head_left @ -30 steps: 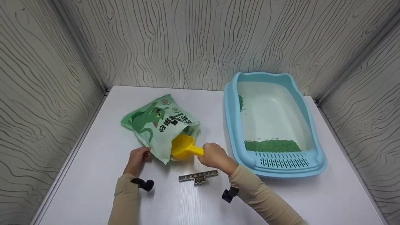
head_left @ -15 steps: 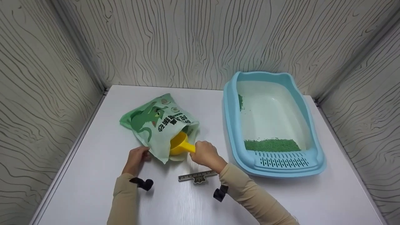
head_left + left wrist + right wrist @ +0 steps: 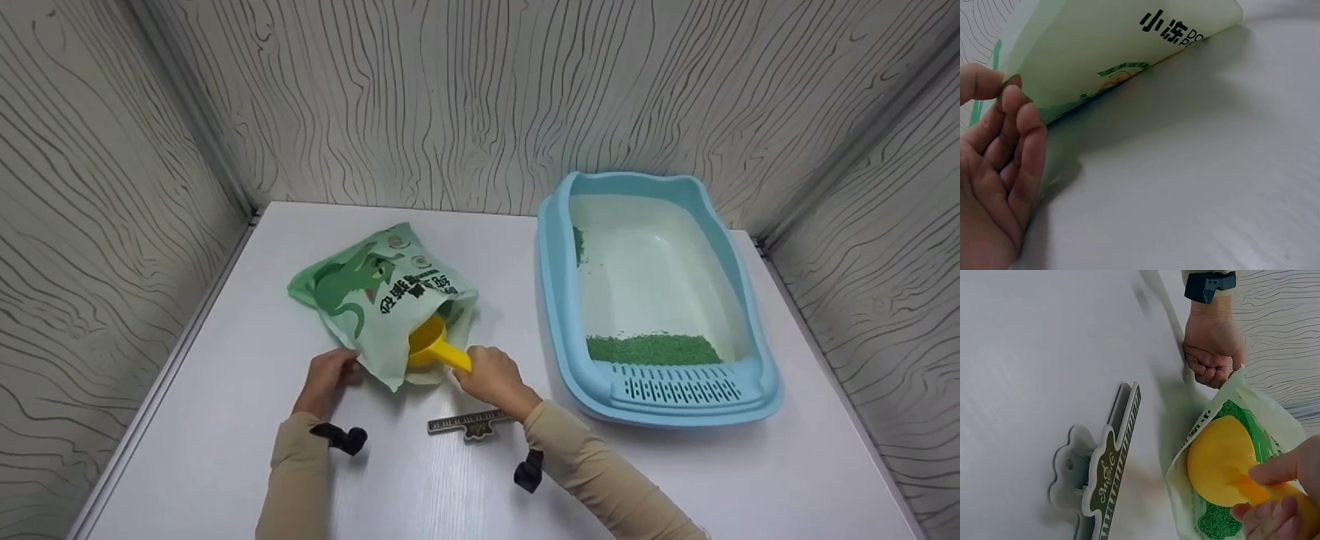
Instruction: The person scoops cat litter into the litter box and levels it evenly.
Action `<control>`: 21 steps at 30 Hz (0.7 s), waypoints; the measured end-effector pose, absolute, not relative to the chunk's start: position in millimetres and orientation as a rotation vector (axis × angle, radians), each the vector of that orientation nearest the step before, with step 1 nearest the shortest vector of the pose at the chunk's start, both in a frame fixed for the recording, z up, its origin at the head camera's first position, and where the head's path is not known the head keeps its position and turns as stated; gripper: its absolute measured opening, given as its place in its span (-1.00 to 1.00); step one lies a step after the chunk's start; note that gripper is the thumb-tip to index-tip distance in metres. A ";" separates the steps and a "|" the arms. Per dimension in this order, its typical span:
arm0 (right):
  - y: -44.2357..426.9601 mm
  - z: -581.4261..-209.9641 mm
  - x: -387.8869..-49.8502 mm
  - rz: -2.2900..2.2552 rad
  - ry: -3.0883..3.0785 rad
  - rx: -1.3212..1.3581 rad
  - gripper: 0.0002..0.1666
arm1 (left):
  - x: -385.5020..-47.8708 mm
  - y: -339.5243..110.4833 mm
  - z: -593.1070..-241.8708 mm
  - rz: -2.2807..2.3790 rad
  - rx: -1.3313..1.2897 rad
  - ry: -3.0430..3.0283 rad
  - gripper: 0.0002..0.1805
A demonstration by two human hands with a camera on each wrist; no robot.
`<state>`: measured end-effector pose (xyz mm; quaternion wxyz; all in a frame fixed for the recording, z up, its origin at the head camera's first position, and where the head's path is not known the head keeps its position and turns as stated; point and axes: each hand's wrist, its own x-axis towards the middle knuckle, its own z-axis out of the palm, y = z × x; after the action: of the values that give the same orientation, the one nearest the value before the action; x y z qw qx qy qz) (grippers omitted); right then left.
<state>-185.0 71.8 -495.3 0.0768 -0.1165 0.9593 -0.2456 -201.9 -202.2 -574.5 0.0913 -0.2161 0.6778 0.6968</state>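
A green and white cat litter bag (image 3: pixel 375 292) lies at the left of the table, its mouth facing the near right. My left hand (image 3: pixel 326 381) pinches the mouth's left edge between thumb and fingers. The right hand (image 3: pixel 491 379) grips the handle of a yellow scoop (image 3: pixel 427 336), whose bowl is inside the bag's mouth. Green pellets (image 3: pixel 1219 520) show around the scoop (image 3: pixel 1221 458) in the right wrist view. What the bowl holds is hidden there. Printed lettering on the bag's underside (image 3: pixel 1123 34) appears in the left wrist view.
A light blue litter box (image 3: pixel 559 315) stands at the right, with green pellets (image 3: pixel 652 349) along its near end and a few at its left wall. A piano-patterned clip (image 3: pixel 465 425) lies in front of the bag, partly under the right forearm. Patterned walls enclose the table's back and sides.
The right hand has moved left, taking the scoop deeper into the bag, and the handle now tilts more toward the near side. The left hand keeps its hold on the bag.
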 end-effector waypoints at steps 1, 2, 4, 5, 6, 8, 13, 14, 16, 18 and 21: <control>72.3 -496.4 -185.1 -0.743 2.871 -0.348 -0.71 | -202.0 -202.3 -574.2 2.068 -0.642 2.014 -0.80; 72.7 -497.2 -185.1 -0.749 2.865 -0.341 -0.71 | -202.3 -202.2 -574.0 2.064 -0.643 2.011 -0.81; 73.6 -500.2 -184.8 -0.748 2.866 -0.342 -0.70 | -204.1 -202.3 -578.6 2.068 -0.646 2.011 -0.82; 74.2 -501.8 -184.5 -0.744 2.868 -0.343 -0.70 | -204.0 -201.9 -578.5 2.074 -0.647 2.006 -0.82; 74.8 -503.1 -184.0 -0.740 2.872 -0.347 -0.70 | -203.9 -201.9 -578.8 2.078 -0.643 2.002 -0.82; 75.9 -506.1 -183.5 -0.738 2.880 -0.355 -0.70 | -203.2 -202.7 -579.2 2.078 -0.634 2.000 -0.82; 79.6 -515.4 -182.6 -0.736 2.946 -0.413 -0.71 | -202.9 -204.1 -580.8 2.112 -0.642 1.957 -0.79; 80.4 -517.8 -182.3 -0.740 2.958 -0.424 -0.71 | -203.2 -204.2 -581.2 2.121 -0.648 1.949 -0.79; 81.9 -523.8 -182.2 -0.757 2.977 -0.444 -0.71 | -203.5 -204.0 -581.4 2.126 -0.661 1.949 -0.79; 84.3 -531.4 -182.3 -0.777 2.983 -0.455 -0.71 | -203.6 -203.7 -581.7 2.127 -0.659 1.954 -0.78; 88.9 -544.5 -183.0 -0.820 2.968 -0.467 -0.73 | -203.5 -203.1 -582.1 2.132 -0.661 1.950 -0.78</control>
<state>-183.0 88.9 -544.5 0.0138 -0.1498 0.9529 -0.2632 -203.5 -203.1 -582.1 0.0884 -0.2222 0.6553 0.7165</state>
